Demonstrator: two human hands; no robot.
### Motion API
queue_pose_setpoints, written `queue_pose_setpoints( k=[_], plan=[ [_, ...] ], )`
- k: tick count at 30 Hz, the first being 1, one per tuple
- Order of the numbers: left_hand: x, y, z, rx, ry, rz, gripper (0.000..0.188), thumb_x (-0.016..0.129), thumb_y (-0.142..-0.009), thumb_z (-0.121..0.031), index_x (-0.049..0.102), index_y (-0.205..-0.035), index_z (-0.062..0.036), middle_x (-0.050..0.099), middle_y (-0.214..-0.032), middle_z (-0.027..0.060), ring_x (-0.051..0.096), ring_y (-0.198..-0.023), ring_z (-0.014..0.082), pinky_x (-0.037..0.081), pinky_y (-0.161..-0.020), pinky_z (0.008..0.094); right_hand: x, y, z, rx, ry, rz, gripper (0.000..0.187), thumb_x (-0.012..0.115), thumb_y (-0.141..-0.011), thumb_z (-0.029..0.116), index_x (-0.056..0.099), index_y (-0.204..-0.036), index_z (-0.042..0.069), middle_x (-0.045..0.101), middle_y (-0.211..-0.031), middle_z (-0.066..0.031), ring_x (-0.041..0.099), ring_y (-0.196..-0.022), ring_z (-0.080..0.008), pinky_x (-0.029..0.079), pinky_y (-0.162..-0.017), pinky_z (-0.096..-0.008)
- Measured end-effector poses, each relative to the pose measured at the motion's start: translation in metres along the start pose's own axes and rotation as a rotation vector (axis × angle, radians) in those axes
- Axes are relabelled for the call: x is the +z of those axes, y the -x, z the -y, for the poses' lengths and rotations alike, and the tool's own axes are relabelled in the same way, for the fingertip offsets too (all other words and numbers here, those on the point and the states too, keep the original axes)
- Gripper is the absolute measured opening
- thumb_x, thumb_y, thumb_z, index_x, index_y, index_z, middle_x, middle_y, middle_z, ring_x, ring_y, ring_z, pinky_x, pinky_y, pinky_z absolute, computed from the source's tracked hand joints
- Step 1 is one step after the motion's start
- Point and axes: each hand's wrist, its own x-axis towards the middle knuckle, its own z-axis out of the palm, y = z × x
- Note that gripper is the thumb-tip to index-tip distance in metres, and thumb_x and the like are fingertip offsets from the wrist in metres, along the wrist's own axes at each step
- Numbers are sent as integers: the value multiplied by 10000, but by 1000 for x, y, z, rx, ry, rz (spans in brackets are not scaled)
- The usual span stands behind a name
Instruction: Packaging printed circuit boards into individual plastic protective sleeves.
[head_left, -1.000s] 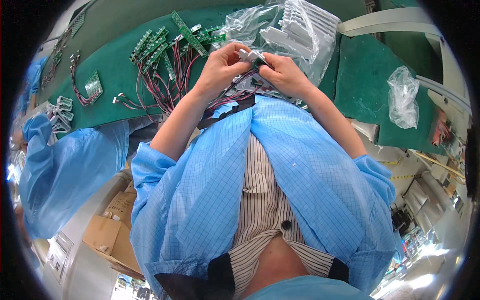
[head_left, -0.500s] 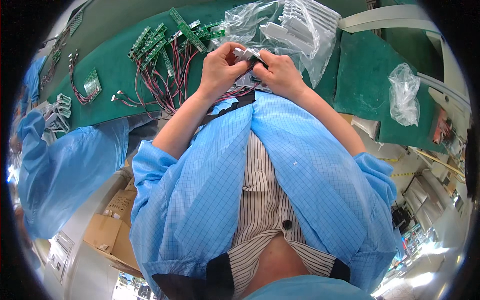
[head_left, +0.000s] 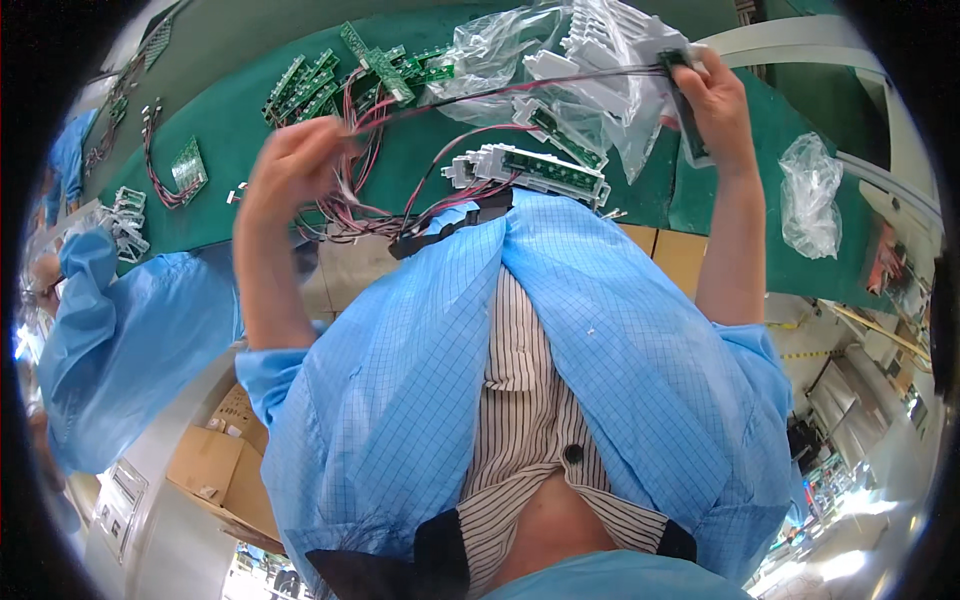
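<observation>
My right hand (head_left: 716,105) grips a narrow circuit board (head_left: 685,108), held upright above the bench. From its top a dark and red wire cable (head_left: 520,86) stretches left across the bench to my left hand (head_left: 300,170). That hand is slightly blurred, with its fingers closed around the cable. Between my arms, near the bench's front edge, lie white plastic housings (head_left: 490,163) with a green board fitted in them. Another green board strip (head_left: 567,138) rests at an angle just behind, with wires running left from it.
Several wired green boards (head_left: 380,65) are heaped at the back left, their wires tangled in front. A clear bag with white plastic parts (head_left: 600,50) lies at the back. A crumpled clear bag (head_left: 810,195) sits on the right. At left is a co-worker's blue sleeve (head_left: 90,270).
My hands have moved far apart, the right up and rightward with the board, the left leftward along the cable. The white housings now show on the bench between them.
</observation>
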Motion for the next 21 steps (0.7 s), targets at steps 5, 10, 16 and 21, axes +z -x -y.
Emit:
queue_pose_setpoints(
  k=[5,10,16,21],
  plan=[
    [-84,55,0,-112,-114,-275,289,553,-844,-301,576,-679,-65,455,-522,-35,370,-417,30,223,-360,199,25,10,1,-65,-130,229,185,527,-852,187,548,-964,42,553,-747,16,516,-622,-20,494,-460,-184],
    [-96,29,70,-267,-982,-251,272,593,-793,-293,614,-761,-24,601,-648,75,568,-598,151,439,-557,301,88,29,-22,-130,293,681,155,553,-757,178,531,-819,37,525,-688,-97,529,-636,-183,433,-576,-320],
    [-40,-47,64,92,-797,-314,338,604,-767,-375,622,-800,-39,607,-681,94,584,-646,214,457,-607,330,99,36,-30,-291,660,354,307,709,-664,269,543,-810,57,525,-792,-122,557,-771,-298,450,-642,-358],
    [9,-96,69,-265,-981,-379,487,608,-701,-505,568,-922,-73,620,-897,168,595,-867,328,463,-736,414,94,-13,-36,-92,168,356,330,708,-678,249,531,-846,26,584,-736,-113,589,-746,-296,459,-647,-387]
  ],
)
